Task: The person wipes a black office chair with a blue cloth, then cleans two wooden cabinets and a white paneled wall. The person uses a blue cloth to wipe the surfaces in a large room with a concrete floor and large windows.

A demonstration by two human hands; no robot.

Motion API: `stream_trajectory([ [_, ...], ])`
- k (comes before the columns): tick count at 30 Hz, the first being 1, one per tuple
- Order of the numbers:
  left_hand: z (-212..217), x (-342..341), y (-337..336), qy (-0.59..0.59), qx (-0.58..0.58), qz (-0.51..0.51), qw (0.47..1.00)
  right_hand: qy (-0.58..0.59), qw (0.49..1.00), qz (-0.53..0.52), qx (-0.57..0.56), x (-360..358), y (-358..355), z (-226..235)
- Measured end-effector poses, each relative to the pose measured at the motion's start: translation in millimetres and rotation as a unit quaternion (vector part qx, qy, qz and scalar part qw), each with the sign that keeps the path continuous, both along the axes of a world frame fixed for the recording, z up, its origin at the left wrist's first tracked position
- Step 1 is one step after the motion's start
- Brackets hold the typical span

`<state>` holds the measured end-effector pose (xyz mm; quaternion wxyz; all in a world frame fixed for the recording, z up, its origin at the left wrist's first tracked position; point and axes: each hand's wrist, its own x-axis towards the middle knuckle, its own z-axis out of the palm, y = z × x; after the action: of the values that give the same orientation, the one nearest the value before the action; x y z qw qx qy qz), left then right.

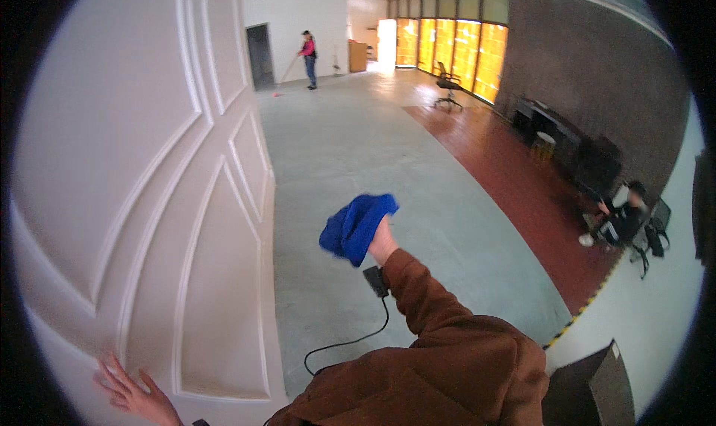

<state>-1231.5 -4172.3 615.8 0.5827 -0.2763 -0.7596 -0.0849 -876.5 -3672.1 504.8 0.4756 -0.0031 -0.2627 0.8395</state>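
My right hand [382, 243] is raised in front of me, in a brown sleeve, closed around a crumpled blue cloth [355, 227]. The cloth hangs in the air just right of the edge of a white panelled door [149, 202] that fills the left of the view. My left hand [133, 392] lies flat with spread fingers against the lower part of that door, holding nothing. A small dark device [376, 280] with a black cable is strapped at my right wrist.
A grey concrete floor [358, 143] stretches ahead, with a red strip on the right. A person with a mop [307, 59] stands far back. An office chair [448, 87] stands near orange-lit windows. Another person [625, 217] sits at right. A dark box [597, 385] is at lower right.
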Motion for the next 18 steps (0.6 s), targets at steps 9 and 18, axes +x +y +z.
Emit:
stream_trajectory([
  [9, -13, -13, 15, -0.137, -0.059, 0.145, 0.978, -0.023, 0.99, -0.136, 0.012, 43, -30, -32],
  [18, -31, -44, 33, -0.094, 0.031, 0.013, 0.995, -0.098, 0.991, -0.036, -0.078, -24, -70, -35],
])
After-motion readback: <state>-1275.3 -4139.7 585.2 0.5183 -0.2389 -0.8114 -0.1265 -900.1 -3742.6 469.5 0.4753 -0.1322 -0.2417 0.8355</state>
